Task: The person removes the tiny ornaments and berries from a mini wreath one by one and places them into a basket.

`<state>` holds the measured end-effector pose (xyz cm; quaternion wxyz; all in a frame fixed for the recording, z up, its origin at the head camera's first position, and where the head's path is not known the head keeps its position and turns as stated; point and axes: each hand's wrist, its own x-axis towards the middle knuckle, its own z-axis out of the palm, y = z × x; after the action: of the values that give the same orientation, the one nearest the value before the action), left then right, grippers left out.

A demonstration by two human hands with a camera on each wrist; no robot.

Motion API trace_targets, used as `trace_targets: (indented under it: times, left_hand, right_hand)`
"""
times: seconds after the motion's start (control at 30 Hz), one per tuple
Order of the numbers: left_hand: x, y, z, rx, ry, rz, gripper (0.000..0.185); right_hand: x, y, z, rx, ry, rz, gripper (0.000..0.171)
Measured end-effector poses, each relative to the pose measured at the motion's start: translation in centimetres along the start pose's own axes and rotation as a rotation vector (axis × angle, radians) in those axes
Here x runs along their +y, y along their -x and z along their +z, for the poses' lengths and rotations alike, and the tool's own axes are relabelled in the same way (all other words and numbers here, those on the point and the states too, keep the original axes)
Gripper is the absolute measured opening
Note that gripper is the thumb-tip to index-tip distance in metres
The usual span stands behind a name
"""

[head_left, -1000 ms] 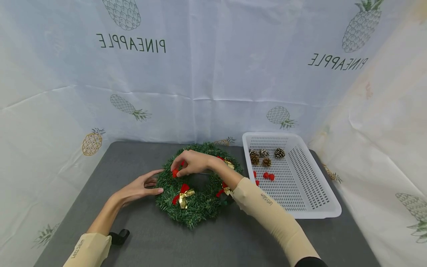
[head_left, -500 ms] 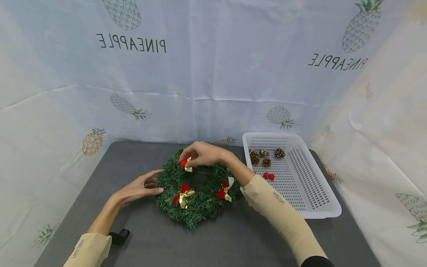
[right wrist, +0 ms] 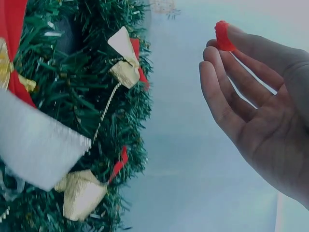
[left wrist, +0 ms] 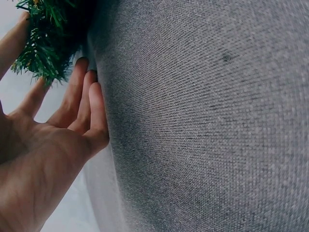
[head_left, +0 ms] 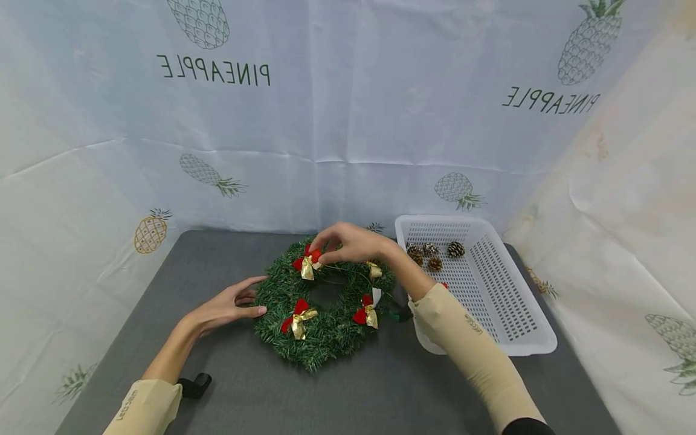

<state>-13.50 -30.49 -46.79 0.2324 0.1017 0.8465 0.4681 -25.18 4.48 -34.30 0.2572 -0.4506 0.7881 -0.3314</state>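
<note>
On the grey table, roughly mid-way across: sat a round green tinsel wreath (head_left: 324, 302), so I'll use that as the anchor for everything.

Right hand: the right hand (head_left: 353, 243) was over the wreath's far edge, fingertips pinched on a small red-and-gold ribbon bow (head_left: 307, 263). The wrist view showed a bit of red at the fingertips with the other fingers only loosely bent, so a light pinch, not a fist.

Left hand: the left hand (head_left: 228, 305) lay flat against the wreath's left edge, fingers straight and relaxed, touching the needles but holding nothing.

Doing it well: my take, the bow wanted pressing down into the needles while the flat hand stopped the ring sliding. Keeping the pinch on the knot rather than on the gold tails looked safer.

Other bows: two more red-and-gold bows (head_left: 297, 316) sat on the wreath's near side, and another gold bit at its right, partly behind the wrist.

Basket: a white perforated plastic basket (head_left: 505, 314) stood just right of the wreath, with brown pine cones (head_left: 434, 263) at its far end.

In the way: the right forearm crossed the basket's near corner, hiding part of it. A small black object (head_left: 194, 385) lay near-left of the wreath; couldn't tell what.
</note>
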Motion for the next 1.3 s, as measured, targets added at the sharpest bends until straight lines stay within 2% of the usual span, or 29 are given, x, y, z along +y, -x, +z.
trace_targets:
  times: [0.47,0.97,1.3]
  left_hand:
    - [0.0,-0.1,0.1,0.001,0.0,0.001,0.087]
    - [-0.1,0.0,0.1,0.0,0.005,0.004,0.087]
    - [-0.1,0.0,0.1,0.005,0.004,0.009,0.087]
  right_hand:
    - [0.9,3.9,-2.1,0.079,-0.012,0.016,0.03]
    - [2.9,9.5,-4.5,0.184,-0.056,0.112,0.033]
    - [5.0,13.2,-5.5,0.197,0.014,0.176,0.03]
